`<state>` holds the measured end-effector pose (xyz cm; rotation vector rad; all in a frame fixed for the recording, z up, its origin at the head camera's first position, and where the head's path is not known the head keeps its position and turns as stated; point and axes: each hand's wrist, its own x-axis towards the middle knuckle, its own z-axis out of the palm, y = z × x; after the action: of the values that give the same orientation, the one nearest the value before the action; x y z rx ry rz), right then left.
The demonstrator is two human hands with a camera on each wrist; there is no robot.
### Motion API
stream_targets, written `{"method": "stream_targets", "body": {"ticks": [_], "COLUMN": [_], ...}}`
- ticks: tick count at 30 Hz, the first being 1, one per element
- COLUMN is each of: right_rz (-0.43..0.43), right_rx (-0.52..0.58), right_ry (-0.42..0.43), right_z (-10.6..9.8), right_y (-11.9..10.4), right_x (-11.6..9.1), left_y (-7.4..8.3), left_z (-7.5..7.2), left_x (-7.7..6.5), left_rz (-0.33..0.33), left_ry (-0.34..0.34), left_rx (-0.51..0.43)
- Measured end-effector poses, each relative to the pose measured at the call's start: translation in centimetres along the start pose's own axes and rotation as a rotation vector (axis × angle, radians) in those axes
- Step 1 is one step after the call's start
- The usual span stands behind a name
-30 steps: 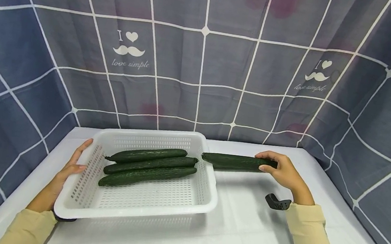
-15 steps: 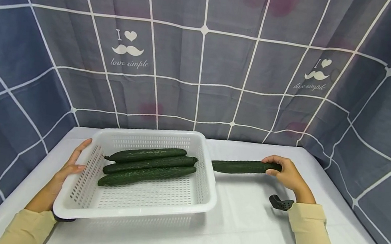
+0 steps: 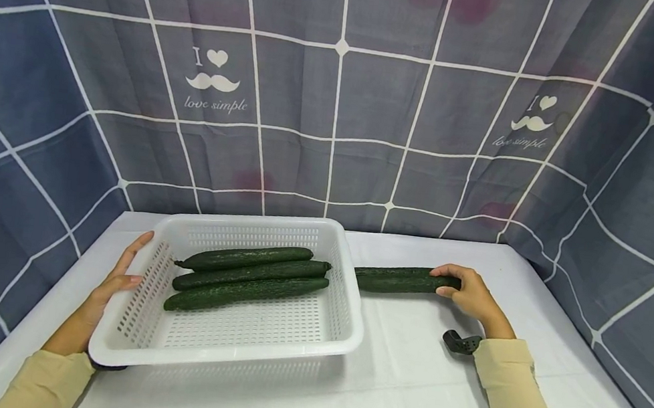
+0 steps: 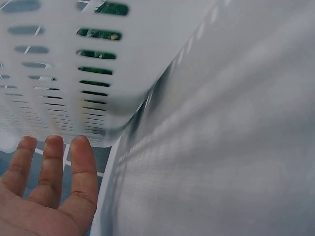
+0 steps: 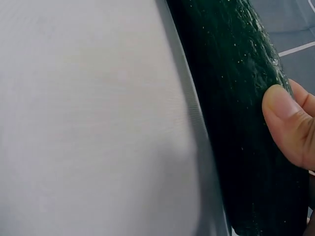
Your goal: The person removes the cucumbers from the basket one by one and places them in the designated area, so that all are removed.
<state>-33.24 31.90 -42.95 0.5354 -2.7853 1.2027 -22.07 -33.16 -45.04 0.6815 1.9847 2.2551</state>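
A white perforated basket point(image 3: 225, 354) stands on the left of the table, with three dark green cucumbers point(image 3: 247, 292) side by side in it. My left hand point(image 3: 115, 277) touches the basket's left side, its thumb at the rim. In the left wrist view, straight fingers point(image 4: 53, 167) lie against the outer wall. To the right of the basket, my right hand point(image 3: 470, 294) grips the right end of another cucumber point(image 3: 397, 281), thumb on the near side. Its left end is hidden behind the basket rim. A line along it hints at a second cucumber alongside; I cannot tell.
White cloth covers the table point(image 3: 404, 381). A grey checked curtain point(image 3: 375, 102) closes off the back and both sides. A black wrist device point(image 3: 460, 342) sits by the right sleeve point(image 3: 514, 393).
My right hand drew the cucumber right, off the basket rim, and down a little, then moved slightly back left. My left hand, the basket and the cucumbers in it stayed in place.
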Motion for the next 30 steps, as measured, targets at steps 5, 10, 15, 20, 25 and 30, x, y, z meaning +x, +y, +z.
{"method": "stream_targets", "body": {"ticks": [5, 10, 15, 20, 25, 30], "right_rz": [0.022, -0.002, 0.007, -0.016, -0.080, -0.147], "right_rx": [-0.029, -0.071, -0.077, -0.080, -0.112, -0.182], "right_ry": [-0.001, 0.009, 0.006, 0.002, -0.020, -0.044], "right_z": [0.17, 0.32, 0.35, 0.45, 0.55, 0.69], "right_y": [0.15, 0.03, -0.18, -0.10, 0.10, 0.06], "right_x": [-0.04, 0.00, -0.06, 0.00, 0.17, 0.21], "left_y": [-0.04, -0.13, -0.12, -0.05, -0.01, -0.01], "left_z": [-0.04, -0.11, -0.17, -0.17, -0.13, -0.21], "left_x": [0.04, 0.03, 0.05, -0.02, -0.12, 0.02], "left_rz": [-0.005, 0.001, 0.006, -0.005, -0.032, -0.022], "left_ry": [-0.001, -0.005, -0.008, 0.001, 0.021, 0.011], "left_rx": [0.000, 0.008, 0.018, 0.022, 0.026, 0.036]}}
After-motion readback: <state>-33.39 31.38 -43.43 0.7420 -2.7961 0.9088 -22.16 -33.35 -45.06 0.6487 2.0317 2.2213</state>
